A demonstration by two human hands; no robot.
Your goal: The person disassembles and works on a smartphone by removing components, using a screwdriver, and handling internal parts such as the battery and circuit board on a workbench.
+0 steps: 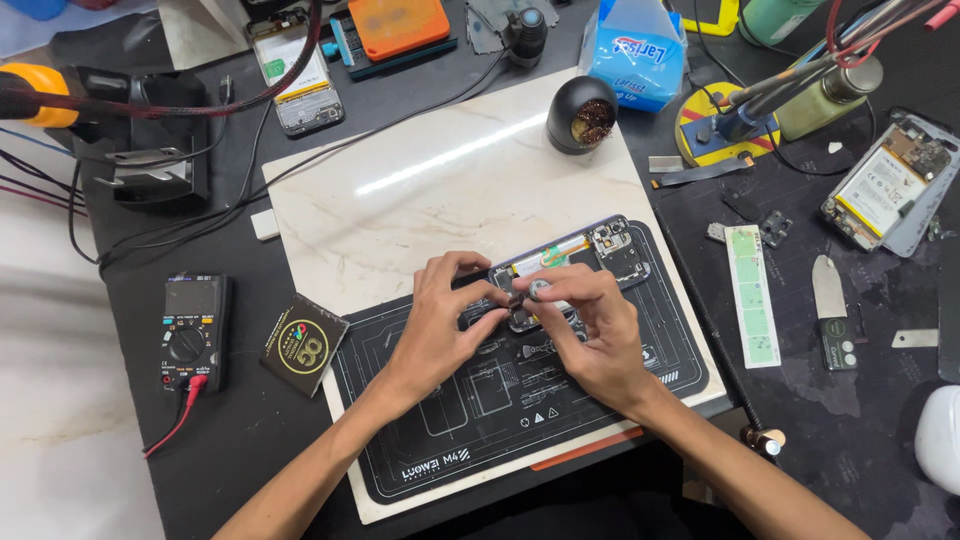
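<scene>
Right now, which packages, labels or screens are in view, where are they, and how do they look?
Tissue pack: top centre, soft, blue and white.
Multimeter: left, black, dark screen, round dial.
Square card: beside the mat, black, gold round emblem.
Label strip: right of the marble slab, long, green and white.

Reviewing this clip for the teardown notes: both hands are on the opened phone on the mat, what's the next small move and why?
Probably a small lift or seat of the tiny part pinched at the fingertips. Left hand and right hand meet over the opened phone on the black repair mat; whether the part is going in or coming out cannot be told.
</scene>
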